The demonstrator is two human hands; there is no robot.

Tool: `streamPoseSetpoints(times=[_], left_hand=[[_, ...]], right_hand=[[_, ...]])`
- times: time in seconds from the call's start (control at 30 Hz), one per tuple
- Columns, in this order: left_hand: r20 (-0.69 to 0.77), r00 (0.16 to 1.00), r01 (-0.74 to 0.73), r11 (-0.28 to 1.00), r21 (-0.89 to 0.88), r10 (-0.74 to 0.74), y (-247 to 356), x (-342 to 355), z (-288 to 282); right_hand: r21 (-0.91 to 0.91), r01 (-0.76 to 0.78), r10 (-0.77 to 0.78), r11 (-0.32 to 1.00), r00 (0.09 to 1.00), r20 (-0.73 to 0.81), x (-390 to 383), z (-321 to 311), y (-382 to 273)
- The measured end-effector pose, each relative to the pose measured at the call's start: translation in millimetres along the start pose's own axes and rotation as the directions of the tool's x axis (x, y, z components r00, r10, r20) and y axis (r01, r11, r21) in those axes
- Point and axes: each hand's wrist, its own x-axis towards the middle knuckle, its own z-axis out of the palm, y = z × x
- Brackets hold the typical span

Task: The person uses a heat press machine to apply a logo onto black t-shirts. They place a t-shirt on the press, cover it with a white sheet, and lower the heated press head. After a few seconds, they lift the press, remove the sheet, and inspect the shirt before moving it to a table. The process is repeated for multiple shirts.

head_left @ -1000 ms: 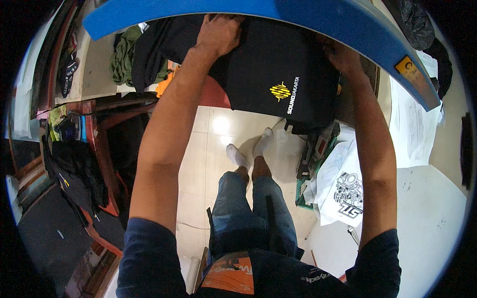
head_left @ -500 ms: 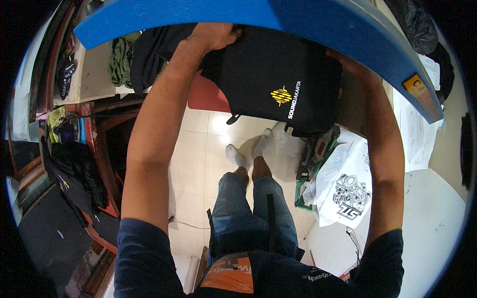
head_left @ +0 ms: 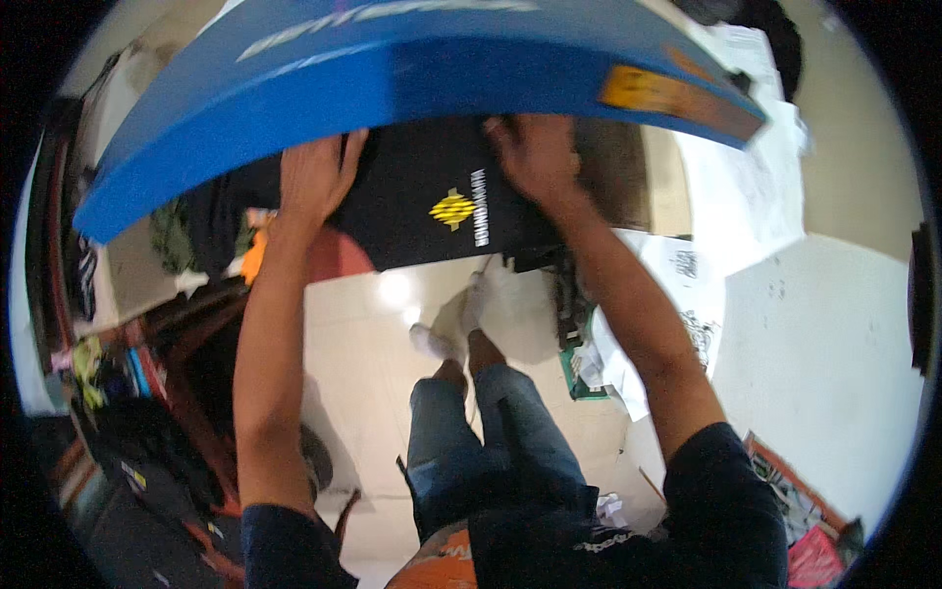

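Observation:
A black T-shirt (head_left: pixel 412 211) with a yellow printed emblem and white lettering lies spread out in front of me. At its left a rounded red board (head_left: pixel 339 257) shows from beneath. My left hand (head_left: pixel 319 182) rests on the cloth's left part, thumb apart from the fingers. On the right side my right hand (head_left: pixel 540 162) lies on the cloth, its thumb also held away. A large blue panel (head_left: pixel 392 88) arches across the top of the view, and its edge hides the fingertips of both hands and the cloth's far part.
Printed paper sheets (head_left: pixel 677 285) lie at the right, next to a white surface (head_left: pixel 805 334). Dark and green clothes (head_left: pixel 172 236) are on a shelf at the left. Below them stands a reddish wooden frame (head_left: pixel 196 373). My legs and feet are on the tiled floor (head_left: pixel 363 363).
My left hand has gone from a closed grip at the cloth's far part to lying on its left side. My right hand has come out from under the panel onto the cloth. The view has shifted.

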Motion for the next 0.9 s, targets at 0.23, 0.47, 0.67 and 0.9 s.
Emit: streamPoseSetpoints(times=[0.23,0.47,0.67,0.9], left_hand=[[-0.089,0.888,0.449,0.892,-0.052,-0.452,-3.7,-19.8,-4.1],[-0.129,0.987,0.006,0.826,-0.564,-0.095,155.9,-132.8,-28.1],[0.187,0.971,0.232,0.380,-0.895,-0.150,330.9,-192.8,-55.7],[0.344,0.937,0.347,0.066,-0.935,-0.051,443.6,-110.4,-46.5]], right_hand=[[0.287,-0.218,0.231,0.933,0.973,-0.014,-52.3,-97.2,-38.8],[0.382,-0.721,0.814,0.578,0.478,-0.329,-156.4,-256.1,82.5],[0.120,-0.894,0.849,0.432,0.358,-0.389,-168.3,-271.1,220.8],[0.763,-0.640,0.965,0.094,0.246,0.087,-165.5,-283.4,210.7]])
